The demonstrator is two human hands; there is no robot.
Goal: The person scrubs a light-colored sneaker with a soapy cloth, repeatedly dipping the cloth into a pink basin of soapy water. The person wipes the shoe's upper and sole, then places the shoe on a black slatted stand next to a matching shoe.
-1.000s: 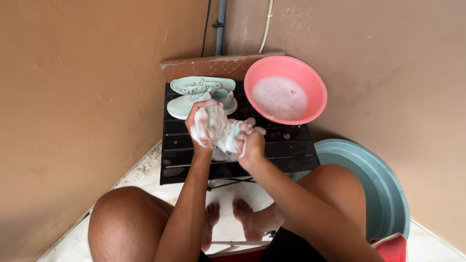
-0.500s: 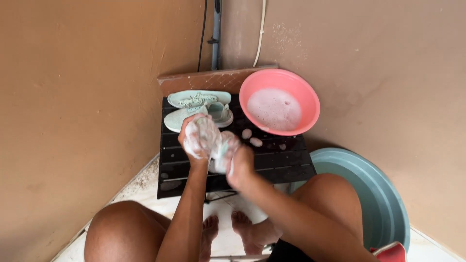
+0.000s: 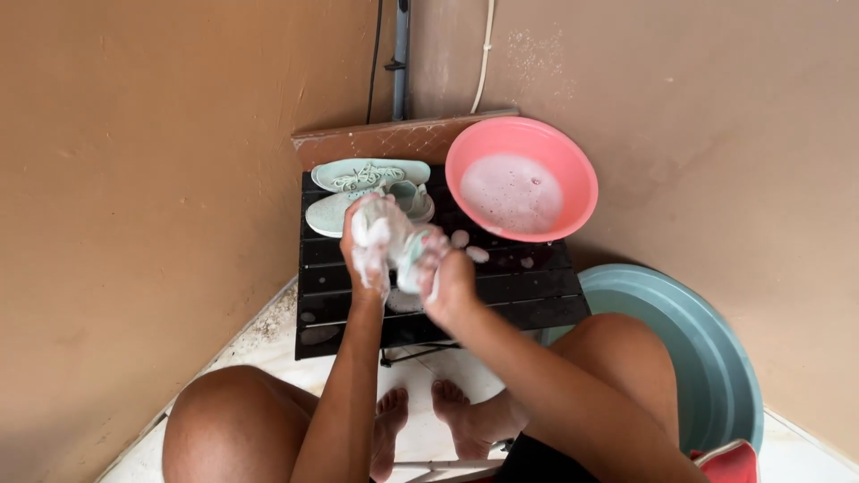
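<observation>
L hand: left hand (image 3: pixel 365 246), fingers curled tight round one end of a small mint-green cloth item coated in white soap foam (image 3: pixel 398 243); hand itself foam-covered.
R hand: right hand (image 3: pixel 446 277), fingers closed on the other end of the same item, thumb side up, foam on knuckles.
Held item: pinched between both hands, raised just above the table mid-section; exact kind cannot be told under the foam.
Table: low black slatted table (image 3: pixel 528 291), wet, blobs of foam on slats near R hand.
Shoes: pair of mint-green laced fabric shoes (image 3: pixel 367 174), on table back-left, side by side, just behind L hand.
Basin 1: round pink plastic basin w/ soapy water (image 3: pixel 573 152), table back-right corner.
Basin 2: large grey-green plastic tub (image 3: pixel 707 349), on floor, right of table, beside person's right knee.
Surround: tan walls meet in corner behind table; bare feet on pale tile floor below.
</observation>
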